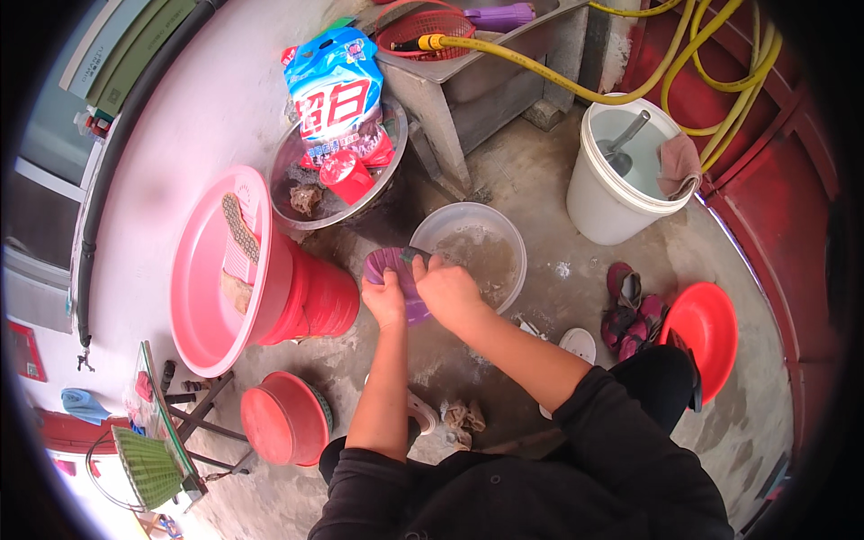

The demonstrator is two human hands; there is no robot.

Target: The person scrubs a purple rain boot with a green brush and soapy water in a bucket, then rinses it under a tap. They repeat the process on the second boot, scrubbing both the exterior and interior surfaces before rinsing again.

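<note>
My left hand [385, 299] grips the rim of a purple translucent plastic basin or bowl [417, 312], tilted in front of me. In my right hand [445, 287] is a dark green scouring pad [414, 255], pressed against or close to the purple rim. Part of the purple piece is hidden behind my hands. Just beyond them, a clear plastic basin [518, 260] with murky, foamy water stands on the concrete floor.
Left stand a pink basin [185, 297] on a red bucket [324, 290] and a metal basin [401, 145] bearing a detergent bag [331, 88]. A white water bucket [601, 209], shoes [634, 304] and a red basin [719, 331] are right; an upturned red basin [273, 418] is lower left.
</note>
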